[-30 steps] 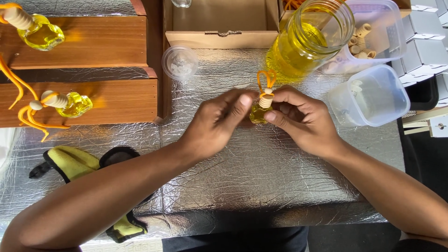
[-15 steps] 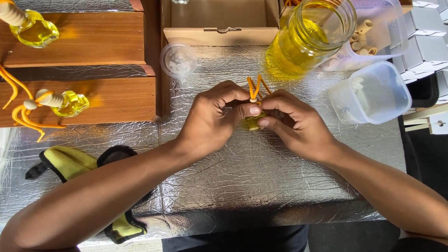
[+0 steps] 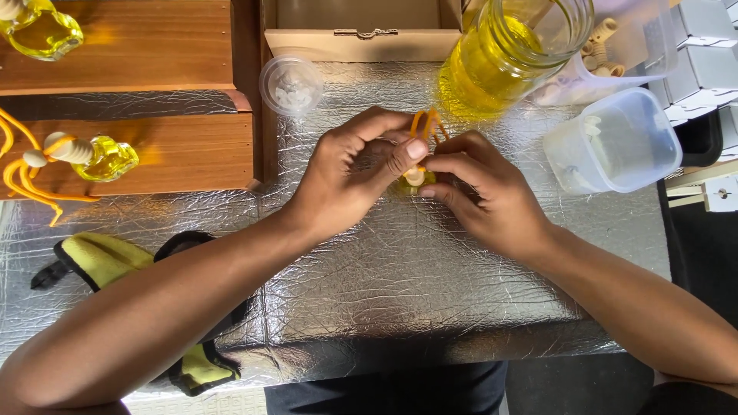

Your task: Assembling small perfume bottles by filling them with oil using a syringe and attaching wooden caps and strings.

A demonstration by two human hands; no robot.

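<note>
Near the middle of the foil-covered tabletop (image 3: 400,277), a little toward its far edge, both hands close around a small bottle (image 3: 416,181) of yellow liquid with an orange cord (image 3: 427,123) looped above its neck. The left hand (image 3: 350,180) pinches at the top with thumb and forefinger; the right hand (image 3: 480,192) grips the bottle from the other side, fingers curled in. Most of the bottle is hidden between them.

It looks like glass: light, hard, likely slick if oily, and breakable if dropped. The body seems the safest place to hold it, leaving the neck and cord free; the cord is soft and limp.

The crinkled foil is uneven, so a small bottle might rock on it. Room is tight at the far edge: a large jar (image 3: 511,50) of yellow liquid stands just beyond the hands, a clear plastic tub (image 3: 615,142) toward the right edge, a round lid (image 3: 290,84) to the far left. On wooden shelves (image 3: 154,154) at the left lies a finished bottle (image 3: 96,157); yellow gloves (image 3: 100,257) lie near the left edge.
</note>
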